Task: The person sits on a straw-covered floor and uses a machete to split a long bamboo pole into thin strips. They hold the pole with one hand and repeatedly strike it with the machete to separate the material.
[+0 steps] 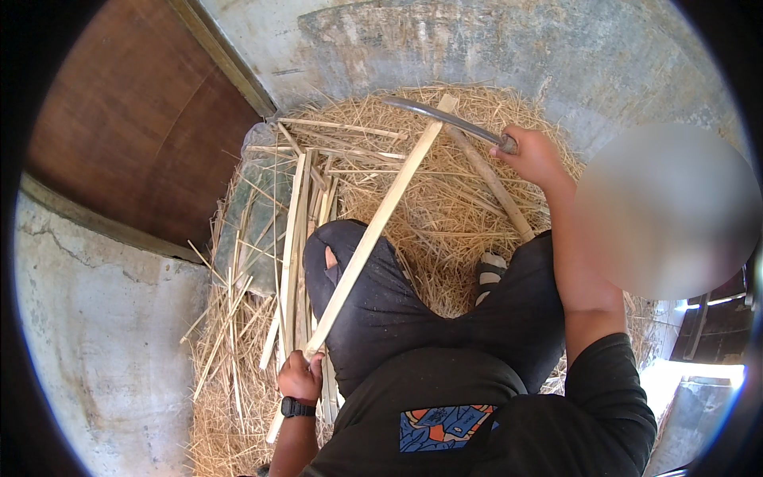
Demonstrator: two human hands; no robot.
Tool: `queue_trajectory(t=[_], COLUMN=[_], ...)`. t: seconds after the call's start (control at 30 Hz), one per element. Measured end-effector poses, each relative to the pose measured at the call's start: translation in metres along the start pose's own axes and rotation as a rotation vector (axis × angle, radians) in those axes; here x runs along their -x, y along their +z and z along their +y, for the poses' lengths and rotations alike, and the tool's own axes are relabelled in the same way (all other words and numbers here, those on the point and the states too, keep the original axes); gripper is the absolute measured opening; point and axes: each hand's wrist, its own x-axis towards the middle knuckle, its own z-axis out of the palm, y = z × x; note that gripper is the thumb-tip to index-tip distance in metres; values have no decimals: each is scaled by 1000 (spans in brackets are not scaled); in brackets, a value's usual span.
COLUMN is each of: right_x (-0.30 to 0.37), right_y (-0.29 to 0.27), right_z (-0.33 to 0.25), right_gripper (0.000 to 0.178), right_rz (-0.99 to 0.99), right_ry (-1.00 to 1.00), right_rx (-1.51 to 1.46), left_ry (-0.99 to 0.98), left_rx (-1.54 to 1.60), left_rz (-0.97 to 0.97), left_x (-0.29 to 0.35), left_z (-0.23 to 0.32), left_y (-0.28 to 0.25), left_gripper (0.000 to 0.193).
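Observation:
A long pale strip of split bamboo or wood (380,225) slants across my left thigh. My left hand (300,377), with a black watch on the wrist, is closed around its near end. The far end is raised beside a round stick (494,187) that runs toward my right knee. In my right hand (537,156) is a long knife with a slightly curved metal blade (445,116), its handle mostly hidden by the fingers. The blade lies across the strip near its far end; I cannot tell whether it cuts into it.
More pale strips (296,238) lie in a bundle left of my knee, over straw (445,199) on the floor. A dull green sack (266,187) is partly under them. A grey wall (477,40) stands ahead, a brown panel (143,119) at the left. A blurred patch covers the right.

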Motion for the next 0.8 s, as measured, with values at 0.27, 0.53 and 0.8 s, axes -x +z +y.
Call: queue_trajectory(t=[0.27,0.53,0.8], right_x=[-3,0,-3], right_y=[9,5,6], right_z=[5,-7,0], right_gripper=[38,37,37], right_rz=[90,5,-37], right_ry=[63,7,59], right_rx=[49,88,76], left_ry=[9,41,31], left_rx=[0,-4,-30], left_rz=[-47,15,-14], left_x=[-1,-2,-5], left_z=[-6,-3,-2], left_y=[2,-3,-8], left_gripper=[45,47,44])
